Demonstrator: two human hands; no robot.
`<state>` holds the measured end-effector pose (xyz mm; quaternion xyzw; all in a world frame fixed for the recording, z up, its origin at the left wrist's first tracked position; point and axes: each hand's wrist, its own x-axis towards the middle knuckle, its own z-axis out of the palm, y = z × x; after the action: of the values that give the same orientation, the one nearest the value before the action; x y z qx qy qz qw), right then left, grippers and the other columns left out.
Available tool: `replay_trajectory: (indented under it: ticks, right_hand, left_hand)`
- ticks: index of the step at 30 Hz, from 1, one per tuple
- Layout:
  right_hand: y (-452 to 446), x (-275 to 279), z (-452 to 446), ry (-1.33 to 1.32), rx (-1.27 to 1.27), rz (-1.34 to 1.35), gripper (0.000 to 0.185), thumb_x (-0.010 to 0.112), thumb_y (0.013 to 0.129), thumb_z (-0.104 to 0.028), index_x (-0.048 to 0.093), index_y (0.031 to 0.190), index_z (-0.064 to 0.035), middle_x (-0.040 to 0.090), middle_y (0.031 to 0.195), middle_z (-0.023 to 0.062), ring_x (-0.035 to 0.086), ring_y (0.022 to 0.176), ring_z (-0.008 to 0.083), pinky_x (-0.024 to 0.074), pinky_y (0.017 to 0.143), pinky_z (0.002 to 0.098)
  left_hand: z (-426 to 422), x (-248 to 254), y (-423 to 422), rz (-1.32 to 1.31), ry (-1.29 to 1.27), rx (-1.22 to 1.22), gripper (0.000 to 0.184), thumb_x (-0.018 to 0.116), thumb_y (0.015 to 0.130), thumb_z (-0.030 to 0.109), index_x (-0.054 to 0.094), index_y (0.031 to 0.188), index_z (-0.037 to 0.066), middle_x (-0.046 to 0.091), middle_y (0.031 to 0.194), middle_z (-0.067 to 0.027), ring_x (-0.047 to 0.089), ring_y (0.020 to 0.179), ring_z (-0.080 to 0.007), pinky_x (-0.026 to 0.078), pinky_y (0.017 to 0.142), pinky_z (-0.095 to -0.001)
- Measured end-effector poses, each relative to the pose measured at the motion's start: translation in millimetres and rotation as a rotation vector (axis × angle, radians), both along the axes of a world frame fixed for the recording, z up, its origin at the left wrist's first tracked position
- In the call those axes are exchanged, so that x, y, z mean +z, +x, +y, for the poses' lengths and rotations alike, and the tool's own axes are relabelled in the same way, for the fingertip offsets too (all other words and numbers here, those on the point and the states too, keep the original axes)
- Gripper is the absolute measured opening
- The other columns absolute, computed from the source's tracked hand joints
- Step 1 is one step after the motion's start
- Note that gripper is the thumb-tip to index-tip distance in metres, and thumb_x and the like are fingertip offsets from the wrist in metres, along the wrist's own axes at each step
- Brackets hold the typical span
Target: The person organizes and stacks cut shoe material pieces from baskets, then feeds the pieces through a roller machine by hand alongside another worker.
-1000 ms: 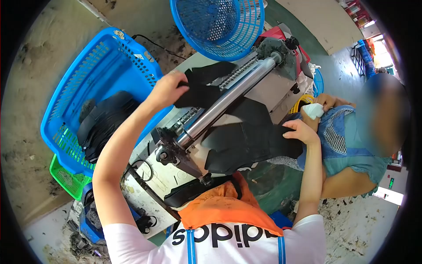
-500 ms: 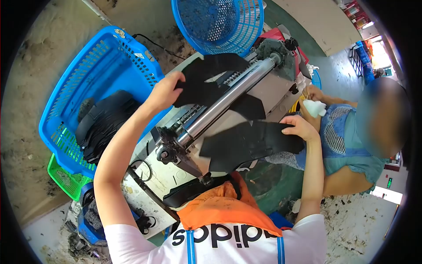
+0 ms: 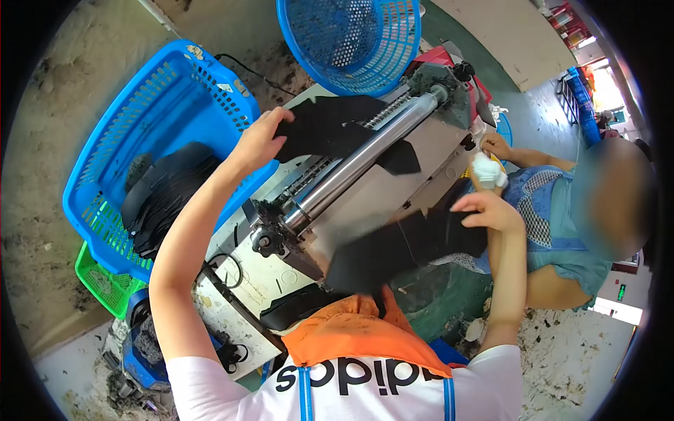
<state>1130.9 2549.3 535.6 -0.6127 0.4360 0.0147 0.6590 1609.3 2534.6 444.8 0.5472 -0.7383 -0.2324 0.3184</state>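
Note:
My left hand [image 3: 261,140] pinches the edge of a black sheet [image 3: 316,130] on the far side of the machine. That sheet runs under the shiny roller [image 3: 365,154], and its end shows on the near side. My right hand [image 3: 490,210] grips a separate black piece [image 3: 393,249] at its right end. This piece hangs over the machine's near edge and is blurred at its left end. Dark blades or teeth run along the roller's far side.
A blue basket [image 3: 249,105] with stacked black pieces [image 3: 168,193] stands at left, above a green basket [image 3: 105,284]. Another blue basket [image 3: 414,42] is at the top. A co-worker [image 3: 547,210] sits at right holding something white. A black bundle [image 3: 291,309] lies by the orange apron.
The black piece in my right hand has come away from the roller, toward me and right. The sheet at my left hand has shifted slightly. The co-worker's hands have moved.

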Motion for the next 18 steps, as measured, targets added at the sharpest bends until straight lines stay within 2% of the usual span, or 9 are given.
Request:
replay_trajectory:
  ticks: [4,5,7,9,10,14,15,17,18]
  right_hand:
    - [-9,-58,-16,-0.027,-0.135,0.037,0.030,0.064,0.082,-0.003,0.058,0.110,0.0027,0.063,0.098,0.0021,0.058,0.088,0.0077,0.0470,0.078,0.0221]
    - [-5,-66,-19,-0.077,-0.160,0.073,0.029,0.064,0.082,-0.003,0.058,0.109,0.0028,0.063,0.096,0.0015,0.058,0.087,0.0078,0.0471,0.077,0.0221]
    - [0,-68,-15,-0.257,-0.124,0.139,0.028,0.064,0.081,-0.003,0.058,0.108,0.0028,0.063,0.094,0.0010,0.059,0.084,0.0079,0.0473,0.076,0.0224]
    - [9,-46,-6,-0.528,0.004,0.196,0.029,0.065,0.079,-0.002,0.059,0.107,0.0026,0.064,0.093,0.0010,0.059,0.082,0.0080,0.0476,0.075,0.0231]
    - [20,-22,9,-0.046,-0.239,-0.009,0.030,0.065,0.077,-0.002,0.059,0.106,0.0027,0.064,0.096,0.0038,0.058,0.085,0.0084,0.0471,0.076,0.0240]
    - [5,-24,33,-0.114,-0.336,0.037,0.035,0.066,0.076,-0.001,0.057,0.110,0.0020,0.063,0.099,0.0060,0.058,0.093,0.0099,0.0455,0.083,0.0250]
    - [9,-31,33,-0.211,-0.361,0.019,0.035,0.067,0.077,-0.002,0.057,0.110,0.0020,0.063,0.100,0.0060,0.058,0.094,0.0105,0.0455,0.084,0.0253]
    - [37,-44,41,-0.384,-0.403,-0.012,0.035,0.067,0.077,-0.003,0.057,0.110,0.0020,0.063,0.102,0.0059,0.059,0.095,0.0118,0.0454,0.085,0.0259]
    - [55,-44,54,-0.444,-0.505,-0.052,0.037,0.069,0.076,-0.005,0.057,0.111,0.0013,0.063,0.106,0.0096,0.060,0.099,0.0184,0.0452,0.089,0.0302]
  left_hand:
    - [14,-15,-6,-0.309,0.279,-0.032,0.036,0.045,0.078,-0.002,0.066,0.100,0.017,0.051,0.109,-0.0155,0.054,0.101,-0.0364,0.047,0.084,-0.0396]
    - [26,-7,-19,-0.328,0.353,-0.041,0.032,0.047,0.080,0.002,0.067,0.101,0.015,0.050,0.109,-0.0180,0.054,0.100,-0.0375,0.046,0.086,-0.0403]
    - [35,-33,-30,-0.338,0.169,-0.132,0.028,0.050,0.082,0.007,0.067,0.103,0.012,0.048,0.109,-0.0209,0.054,0.098,-0.0387,0.044,0.088,-0.0421]
    - [33,-18,-35,-0.301,0.183,-0.171,0.022,0.056,0.081,0.012,0.064,0.101,0.008,0.048,0.108,-0.0221,0.052,0.100,-0.0397,0.043,0.088,-0.0435]
    - [32,-8,-36,-0.295,0.210,-0.176,0.023,0.057,0.081,0.013,0.063,0.102,0.008,0.049,0.107,-0.0213,0.052,0.101,-0.0392,0.044,0.088,-0.0434]
    - [17,-7,-30,-0.193,0.258,-0.086,0.031,0.060,0.077,0.009,0.057,0.108,0.009,0.050,0.104,-0.0184,0.052,0.101,-0.0378,0.045,0.084,-0.0431]
    - [9,-17,-22,-0.170,0.112,-0.111,0.041,0.058,0.076,0.005,0.054,0.116,0.011,0.050,0.102,-0.0172,0.053,0.099,-0.0369,0.046,0.081,-0.0427]
    - [13,6,-25,-0.173,0.175,-0.076,0.046,0.055,0.076,0.003,0.052,0.120,0.011,0.049,0.101,-0.0185,0.054,0.097,-0.0375,0.046,0.081,-0.0431]
    - [17,3,-24,-0.226,0.204,-0.113,0.039,0.054,0.081,0.008,0.055,0.120,0.010,0.049,0.101,-0.0200,0.054,0.096,-0.0381,0.046,0.081,-0.0430]
